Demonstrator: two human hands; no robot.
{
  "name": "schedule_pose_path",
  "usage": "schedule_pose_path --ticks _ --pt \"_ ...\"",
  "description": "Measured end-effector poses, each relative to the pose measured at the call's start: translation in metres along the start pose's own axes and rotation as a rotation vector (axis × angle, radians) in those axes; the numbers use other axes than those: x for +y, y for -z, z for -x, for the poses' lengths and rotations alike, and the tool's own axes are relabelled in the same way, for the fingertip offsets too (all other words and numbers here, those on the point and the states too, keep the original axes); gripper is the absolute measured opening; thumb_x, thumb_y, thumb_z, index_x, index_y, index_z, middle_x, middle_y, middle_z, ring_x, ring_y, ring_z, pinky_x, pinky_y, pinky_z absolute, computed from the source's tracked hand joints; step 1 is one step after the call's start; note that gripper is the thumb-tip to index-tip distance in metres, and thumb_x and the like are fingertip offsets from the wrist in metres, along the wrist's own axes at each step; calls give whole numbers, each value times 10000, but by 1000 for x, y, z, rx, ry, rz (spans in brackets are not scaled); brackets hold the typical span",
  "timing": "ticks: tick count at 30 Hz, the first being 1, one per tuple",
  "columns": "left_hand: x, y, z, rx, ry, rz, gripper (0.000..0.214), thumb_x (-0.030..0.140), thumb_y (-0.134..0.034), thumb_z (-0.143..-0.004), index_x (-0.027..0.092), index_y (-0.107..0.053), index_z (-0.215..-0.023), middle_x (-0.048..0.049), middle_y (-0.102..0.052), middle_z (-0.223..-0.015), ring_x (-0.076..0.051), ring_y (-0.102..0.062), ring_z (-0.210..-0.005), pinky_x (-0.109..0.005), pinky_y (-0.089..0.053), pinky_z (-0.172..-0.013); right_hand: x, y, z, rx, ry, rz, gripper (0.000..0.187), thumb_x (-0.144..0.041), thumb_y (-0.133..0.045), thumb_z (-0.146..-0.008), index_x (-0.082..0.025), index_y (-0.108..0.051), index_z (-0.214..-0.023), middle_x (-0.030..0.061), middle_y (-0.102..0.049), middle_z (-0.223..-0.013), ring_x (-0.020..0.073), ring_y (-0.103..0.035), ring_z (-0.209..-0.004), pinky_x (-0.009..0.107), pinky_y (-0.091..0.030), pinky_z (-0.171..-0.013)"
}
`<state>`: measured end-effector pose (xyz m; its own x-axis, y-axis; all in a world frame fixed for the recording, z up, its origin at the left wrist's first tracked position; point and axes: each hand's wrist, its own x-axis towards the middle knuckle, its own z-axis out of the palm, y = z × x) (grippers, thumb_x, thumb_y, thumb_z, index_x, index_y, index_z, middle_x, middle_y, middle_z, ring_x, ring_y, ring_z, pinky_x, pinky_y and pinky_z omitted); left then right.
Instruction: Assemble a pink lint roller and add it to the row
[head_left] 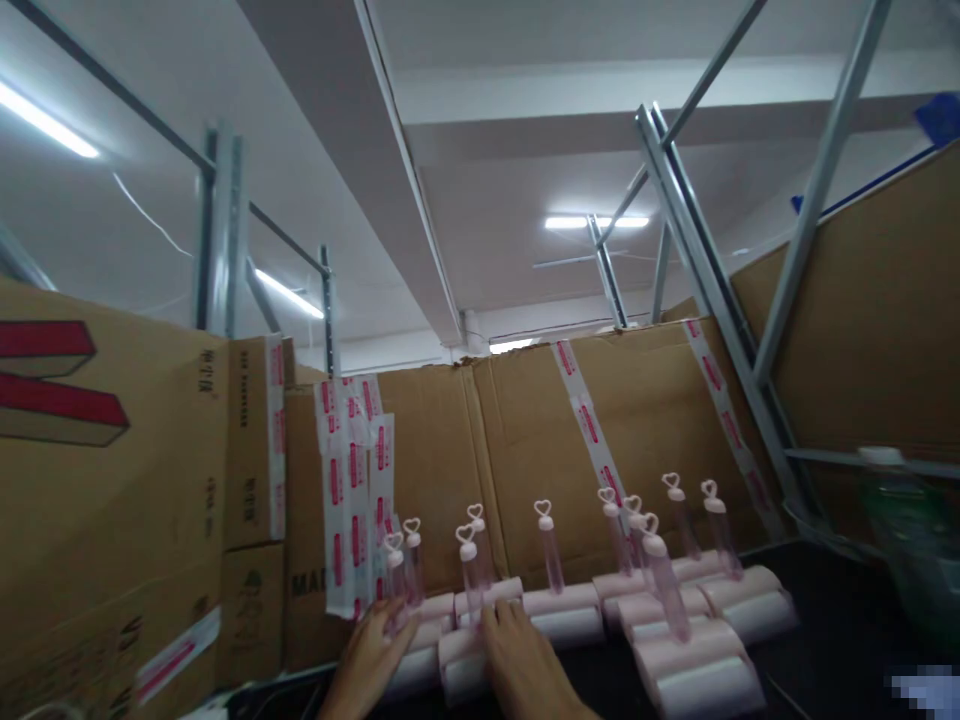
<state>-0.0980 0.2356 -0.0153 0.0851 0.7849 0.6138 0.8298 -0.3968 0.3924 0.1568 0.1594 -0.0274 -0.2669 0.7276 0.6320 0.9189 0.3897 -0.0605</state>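
Low in the middle, my left hand (pixel 373 655) curls around the lower part of a clear pink tube (pixel 395 575) with a heart-shaped loop on its cap, like a small bubble wand tube. It touches the pale pink roll (pixel 424 635) there. My right hand (pixel 529 665) has its fingers bent over the end of another pink-and-white roll (pixel 461 665); its palm side is hidden. A heart-topped tube (pixel 469 575) stands upright by that roll, between my hands. To the right lie several similar rolls (pixel 697 660), with upright tubes (pixel 667 590) on or behind them.
Behind the rolls stands a cardboard wall (pixel 427 440) with printed tape. Large cartons (pixel 150 480) are at left. A metal rack post (pixel 697 230) leans into view at right, near a green bottle (pixel 911 550). The surface under the rolls is black (pixel 817 620).
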Motion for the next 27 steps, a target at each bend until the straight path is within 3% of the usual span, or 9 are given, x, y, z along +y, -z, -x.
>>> schedule_pose_path --ticks 7,15,19,22,25,27 --pt "-1 -3 5 15 34 -25 322 351 -637 -924 171 -629 -1192 -92 -645 -1260 -259 -628 -1139 -505 -516 -966 16 -20 -1 82 33 25 328 -168 -643 -949 -165 -598 -1274 93 -650 -1259 249 -663 -1104 427 -600 -866" --pt "-2 -12 -3 69 25 -126 310 379 -632 -925 158 -642 -1142 -79 -677 -1170 -242 -655 -1073 -480 -534 -934 14 -7 -3 83 33 -41 317 -158 -640 -948 -163 -607 -1264 95 -650 -1275 250 -659 -1120 454 -584 -907" --pt "0 -8 -3 163 -29 -198 328 405 -657 -901 160 -642 -1119 -74 -676 -1132 -239 -655 -1045 -474 -536 -918 10 29 10 57 53 -93 415 -170 -651 -934 -152 -555 -1337 132 -586 -1391 280 -615 -1209 467 -560 -951" --pt "11 8 3 325 -80 -241 459 486 -645 -884 172 -582 -1213 -94 -635 -1191 -263 -627 -1083 -500 -515 -939 10 72 28 30 80 -128 356 -188 -660 -900 -129 -598 -1245 115 -655 -1276 276 -628 -1166 431 -557 -949" --pt "39 29 9 554 -150 -256 487 465 -604 -904 178 -508 -1285 -112 -572 -1251 -308 -550 -1185 -564 -446 -1007 25 114 52 18 68 -133 189 -164 -602 -906 -173 -658 -1086 67 -709 -1114 259 -648 -1068 382 -552 -939" --pt "69 36 13 642 -239 -231 418 410 -563 -934 178 -500 -1275 -110 -556 -1256 -310 -526 -1211 -571 -427 -1022 47 135 68 18 -11 -113 166 -135 -570 -915 -189 -673 -1033 60 -715 -1072 259 -652 -1038 383 -546 -931"
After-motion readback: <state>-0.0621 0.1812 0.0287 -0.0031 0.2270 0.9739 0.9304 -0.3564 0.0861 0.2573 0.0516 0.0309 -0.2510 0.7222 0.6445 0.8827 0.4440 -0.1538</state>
